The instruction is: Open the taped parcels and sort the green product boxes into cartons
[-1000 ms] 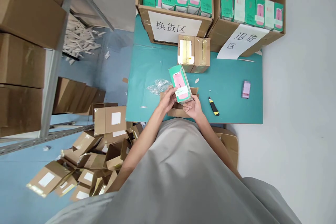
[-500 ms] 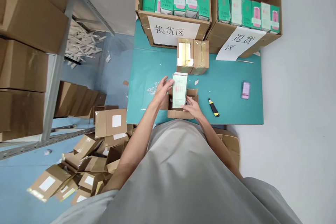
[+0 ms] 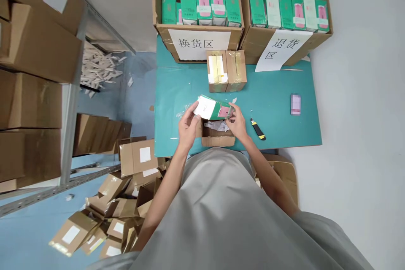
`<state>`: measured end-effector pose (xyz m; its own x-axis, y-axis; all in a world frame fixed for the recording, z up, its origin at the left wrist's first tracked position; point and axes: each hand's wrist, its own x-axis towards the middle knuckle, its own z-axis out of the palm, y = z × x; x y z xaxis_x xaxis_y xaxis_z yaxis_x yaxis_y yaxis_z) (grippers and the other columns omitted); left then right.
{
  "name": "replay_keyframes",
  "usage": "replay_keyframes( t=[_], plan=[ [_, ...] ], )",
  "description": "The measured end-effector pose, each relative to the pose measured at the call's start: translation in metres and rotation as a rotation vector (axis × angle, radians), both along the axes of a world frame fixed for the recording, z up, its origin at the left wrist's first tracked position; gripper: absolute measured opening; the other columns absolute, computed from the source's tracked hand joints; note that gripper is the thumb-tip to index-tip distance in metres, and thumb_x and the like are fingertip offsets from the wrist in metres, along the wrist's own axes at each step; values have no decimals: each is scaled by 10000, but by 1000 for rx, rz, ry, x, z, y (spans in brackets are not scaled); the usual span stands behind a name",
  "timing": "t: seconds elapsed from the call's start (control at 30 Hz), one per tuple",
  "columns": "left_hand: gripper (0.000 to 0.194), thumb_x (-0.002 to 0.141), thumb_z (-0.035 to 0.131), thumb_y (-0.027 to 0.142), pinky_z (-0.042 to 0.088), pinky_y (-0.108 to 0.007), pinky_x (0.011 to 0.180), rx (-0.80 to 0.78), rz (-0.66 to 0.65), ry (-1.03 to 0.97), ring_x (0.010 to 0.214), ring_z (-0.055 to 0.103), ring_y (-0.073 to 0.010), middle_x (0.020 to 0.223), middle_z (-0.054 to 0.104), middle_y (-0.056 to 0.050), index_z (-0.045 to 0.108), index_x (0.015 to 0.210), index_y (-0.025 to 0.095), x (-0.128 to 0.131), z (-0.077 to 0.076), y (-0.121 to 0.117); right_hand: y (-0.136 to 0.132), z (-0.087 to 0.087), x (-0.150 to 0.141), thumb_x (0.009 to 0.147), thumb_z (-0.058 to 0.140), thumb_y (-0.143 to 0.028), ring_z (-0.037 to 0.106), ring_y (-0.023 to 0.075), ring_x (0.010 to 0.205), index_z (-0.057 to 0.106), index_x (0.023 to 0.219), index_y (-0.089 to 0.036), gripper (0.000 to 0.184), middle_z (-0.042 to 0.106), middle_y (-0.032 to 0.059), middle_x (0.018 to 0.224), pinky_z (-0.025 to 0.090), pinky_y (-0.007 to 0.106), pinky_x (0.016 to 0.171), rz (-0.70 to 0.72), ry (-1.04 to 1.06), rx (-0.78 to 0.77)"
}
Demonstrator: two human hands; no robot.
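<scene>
Both my hands hold a green product box with a pink picture, turned on its side above an open brown shipping carton on the teal table. My left hand grips the box's white left end. My right hand grips its right end. White crumpled paper lies inside the open carton.
A yellow-and-black utility knife lies right of the carton, a small blurred card farther right. Two taped brown parcels stand behind. Two big labelled cartons hold green boxes. Empty cartons litter the floor at left, by shelving.
The green box went from upright in my hands to lying sideways, a little lower over the open carton. The camera view shifted slightly.
</scene>
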<state>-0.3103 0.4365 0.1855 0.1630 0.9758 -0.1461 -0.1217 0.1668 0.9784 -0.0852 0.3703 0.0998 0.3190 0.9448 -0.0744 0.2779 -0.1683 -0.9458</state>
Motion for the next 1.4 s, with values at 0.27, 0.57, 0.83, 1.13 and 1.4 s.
replay_keyframes(
  t=[0.27,0.57,0.83,1.13,1.4],
  plan=[
    [538,1035,703,728,526,-485,1276,117,44,173,1474,666,-322,1473,778,-93,858,1317,297,-9,16,-18,-4,8,1,905,596,-182,641,271,1472,498,1641,-233,745,538,168,1731,676,430,1065,-20,-229,103],
    [435,995,796,631,605,-472,1167,113,113,219,1274,764,-301,1285,845,-93,896,1209,266,-11,16,-23,-13,13,5,929,577,-158,569,291,1573,498,1628,-253,710,540,171,1733,678,484,1082,7,-310,126],
    [459,1012,768,665,638,-458,1116,133,79,259,1220,775,-293,1252,849,-96,891,1190,261,-19,25,-27,-25,10,7,996,586,-193,536,305,1614,489,1622,-298,642,563,146,1714,609,576,1199,-24,-389,185],
    [384,990,822,591,643,-433,1080,144,88,249,1212,784,-290,1249,844,-99,894,1178,264,-28,24,-28,-31,10,9,1027,568,-222,546,303,1613,532,1590,-309,571,571,136,1706,549,602,1276,-9,-451,233],
    [438,874,912,600,657,-353,874,25,33,252,952,776,-230,1074,845,-85,885,1104,228,-37,5,-13,-35,11,7,997,558,-200,525,291,1628,555,1586,-275,594,602,140,1677,486,589,1341,48,-460,139]
  ],
)
